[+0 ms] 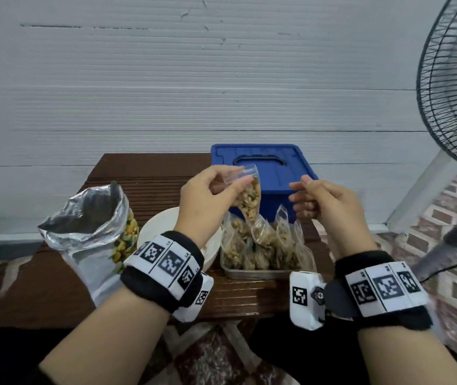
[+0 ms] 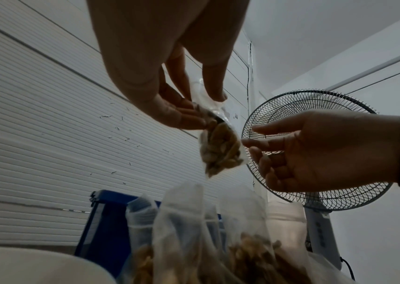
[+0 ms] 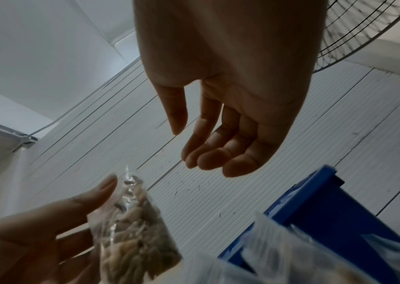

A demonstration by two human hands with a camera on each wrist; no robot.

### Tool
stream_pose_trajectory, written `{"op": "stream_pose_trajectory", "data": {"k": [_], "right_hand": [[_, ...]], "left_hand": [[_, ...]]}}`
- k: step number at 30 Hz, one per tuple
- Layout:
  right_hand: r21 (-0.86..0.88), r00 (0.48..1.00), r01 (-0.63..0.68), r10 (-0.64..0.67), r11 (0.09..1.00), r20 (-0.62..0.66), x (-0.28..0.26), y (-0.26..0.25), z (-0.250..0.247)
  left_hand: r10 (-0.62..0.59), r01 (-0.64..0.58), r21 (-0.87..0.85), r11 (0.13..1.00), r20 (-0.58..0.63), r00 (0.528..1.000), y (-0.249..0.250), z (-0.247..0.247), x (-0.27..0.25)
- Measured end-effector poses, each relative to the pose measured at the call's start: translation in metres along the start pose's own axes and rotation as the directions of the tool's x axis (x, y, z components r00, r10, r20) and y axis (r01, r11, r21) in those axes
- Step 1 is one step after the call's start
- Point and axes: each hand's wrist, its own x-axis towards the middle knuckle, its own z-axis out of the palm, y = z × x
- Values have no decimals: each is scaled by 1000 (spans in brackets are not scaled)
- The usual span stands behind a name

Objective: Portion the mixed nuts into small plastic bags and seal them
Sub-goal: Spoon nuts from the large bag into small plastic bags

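Head view: left hand pinches filled nut bag; right hand empty, loosely curled. Sealing pending; needs both hands.

Head view bright; wrist views dim, blurred.

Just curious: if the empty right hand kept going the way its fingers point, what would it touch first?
Probably the small bag of nuts held by the left hand; the right hand points at it across open air, though depth is uncertain.

Small clear bag part-filled with mixed nuts, held above the surface, tilted, mouth uppermost. Filled bags stand packed in a metal tray. Open foil pouch stands at left.
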Motion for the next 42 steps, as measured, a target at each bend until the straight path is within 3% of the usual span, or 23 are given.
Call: {"op": "stream_pose_trajectory", "data": {"k": [3, 7, 16, 24, 33, 42], "right_hand": [[51, 996, -5, 9, 999, -86, 2, -1, -13], [98, 986, -3, 20, 995, -167, 5, 2, -25], [90, 988, -40, 53, 995, -148, 6, 4, -28], [59, 991, -77, 83, 995, -105, 5, 4, -22], [25, 991, -85, 87, 996, -97, 6, 1, -17], [2, 995, -73, 73, 997, -74, 7, 0, -8]], "left_hand": [[-29, 29, -21, 999, 10, 1000, 1, 11, 11], [-73, 67, 105, 992, 58, 996, -4, 25, 26], [-205, 128, 380, 916, 169, 964, -24, 48, 33], [-287, 96, 660, 745, 187, 939, -35, 50, 29], [-291, 109, 686, 719, 155, 944, -34, 45, 31], [-336, 62, 731, 680, 235, 912, -32, 43, 29]]}}
